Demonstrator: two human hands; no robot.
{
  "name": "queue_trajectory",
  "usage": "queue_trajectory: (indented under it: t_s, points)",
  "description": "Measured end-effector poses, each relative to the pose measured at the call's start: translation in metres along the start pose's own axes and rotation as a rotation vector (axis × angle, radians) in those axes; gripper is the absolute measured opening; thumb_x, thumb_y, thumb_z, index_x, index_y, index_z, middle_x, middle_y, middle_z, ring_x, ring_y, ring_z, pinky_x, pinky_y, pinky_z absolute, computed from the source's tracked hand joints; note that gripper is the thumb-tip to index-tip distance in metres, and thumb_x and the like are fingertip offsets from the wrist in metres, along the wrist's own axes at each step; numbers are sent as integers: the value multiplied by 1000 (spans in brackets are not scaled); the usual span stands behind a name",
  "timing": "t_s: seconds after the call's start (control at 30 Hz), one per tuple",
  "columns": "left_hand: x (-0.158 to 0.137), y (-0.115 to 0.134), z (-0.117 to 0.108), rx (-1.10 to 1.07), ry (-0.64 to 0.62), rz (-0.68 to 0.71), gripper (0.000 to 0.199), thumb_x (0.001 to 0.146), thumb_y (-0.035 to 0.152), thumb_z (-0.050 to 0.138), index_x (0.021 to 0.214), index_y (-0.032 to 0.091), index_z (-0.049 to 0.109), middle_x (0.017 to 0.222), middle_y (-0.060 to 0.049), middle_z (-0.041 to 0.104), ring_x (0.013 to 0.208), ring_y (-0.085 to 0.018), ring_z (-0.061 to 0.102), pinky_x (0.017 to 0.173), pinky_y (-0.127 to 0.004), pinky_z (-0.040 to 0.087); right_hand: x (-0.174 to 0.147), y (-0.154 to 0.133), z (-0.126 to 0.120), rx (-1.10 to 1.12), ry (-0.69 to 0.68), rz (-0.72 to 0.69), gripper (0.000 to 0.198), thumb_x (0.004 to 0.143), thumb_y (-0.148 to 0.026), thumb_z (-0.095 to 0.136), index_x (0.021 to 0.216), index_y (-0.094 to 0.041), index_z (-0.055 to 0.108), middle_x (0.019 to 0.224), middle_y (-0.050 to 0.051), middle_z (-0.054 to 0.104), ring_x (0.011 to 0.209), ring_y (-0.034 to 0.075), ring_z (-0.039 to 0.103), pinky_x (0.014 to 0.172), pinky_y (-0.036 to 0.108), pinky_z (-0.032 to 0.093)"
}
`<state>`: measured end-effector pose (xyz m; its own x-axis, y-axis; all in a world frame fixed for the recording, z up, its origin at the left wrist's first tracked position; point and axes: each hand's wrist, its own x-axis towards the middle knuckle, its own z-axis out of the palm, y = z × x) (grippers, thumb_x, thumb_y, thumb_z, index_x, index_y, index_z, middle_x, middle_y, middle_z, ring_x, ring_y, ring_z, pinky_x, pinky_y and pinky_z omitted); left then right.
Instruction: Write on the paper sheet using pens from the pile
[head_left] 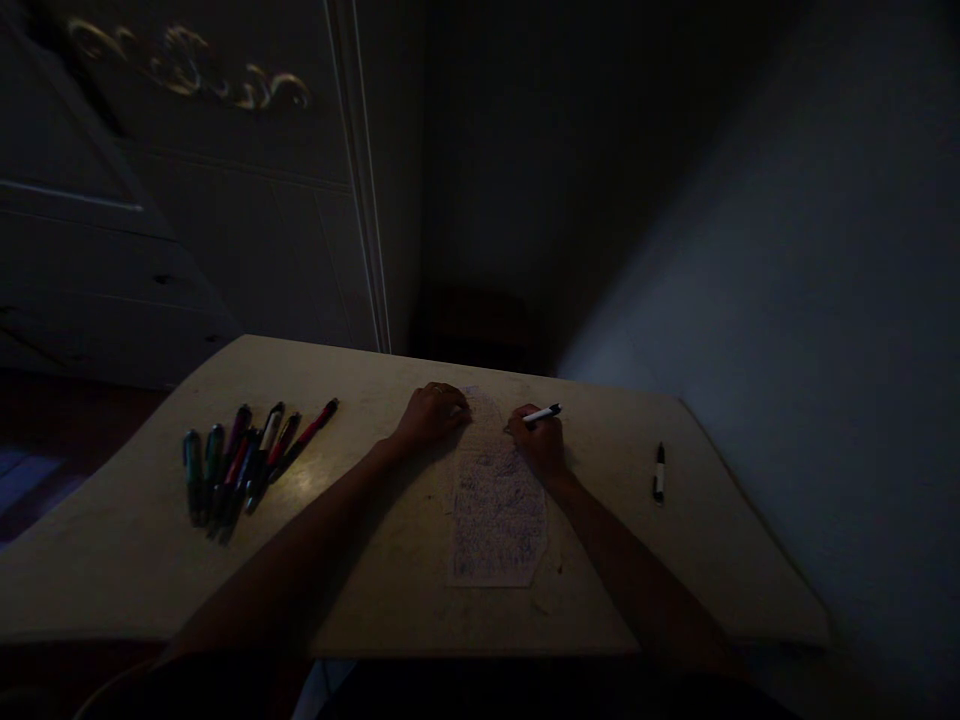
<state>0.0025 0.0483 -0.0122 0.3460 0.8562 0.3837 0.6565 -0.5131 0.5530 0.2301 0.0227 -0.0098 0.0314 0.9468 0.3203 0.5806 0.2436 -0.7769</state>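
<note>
A long sheet of paper [499,520] covered in dense bluish-purple marks lies on the pale table. My right hand [541,445] is closed on a white pen with dark ends [541,414]. The pen leans with its upper end to the right, and its lower end is by the sheet's right edge. On the upper left edge of the sheet rests my left hand [435,412], palm down with bent fingers and a ring on one of them. It appears to hold nothing. Dim light hides the finer marks.
Several coloured pens [240,465] lie in a loose group at the table's left. Another white and black pen [659,474] lies to the right. Behind the table [600,610] stands a cabinet [247,230] with gilt ornament. A pale wall [810,350] borders the right side.
</note>
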Motion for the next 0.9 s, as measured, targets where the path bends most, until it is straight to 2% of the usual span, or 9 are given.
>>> queue_trajectory:
  t_s: [0.53, 0.77, 0.9]
  points:
    - [0, -2, 1, -4, 11, 28, 18, 84, 36, 65, 92, 23, 75, 102, -6, 73, 99, -24, 65, 92, -40, 49, -1, -5, -2, 29, -62, 35, 22, 79, -38, 55, 70, -20, 64, 56, 1, 65, 50, 16, 62, 49, 22, 44]
    - [0, -4, 2, -12, -1, 23, 20, 84, 38, 64, 93, 23, 74, 103, -5, 73, 101, -24, 65, 93, -41, 48, 2, 1, -4, 10, 76, -2, 22, 79, -38, 54, 69, -20, 63, 55, 0, 62, 52, 16, 60, 48, 22, 42]
    - [0, -4, 2, 0, -14, 2, 18, 84, 36, 65, 94, 23, 74, 105, -6, 73, 102, -24, 64, 94, -41, 48, 1, 2, -4, 1, 16, -6, 22, 78, -38, 55, 68, -20, 63, 52, 0, 60, 50, 15, 59, 49, 22, 43]
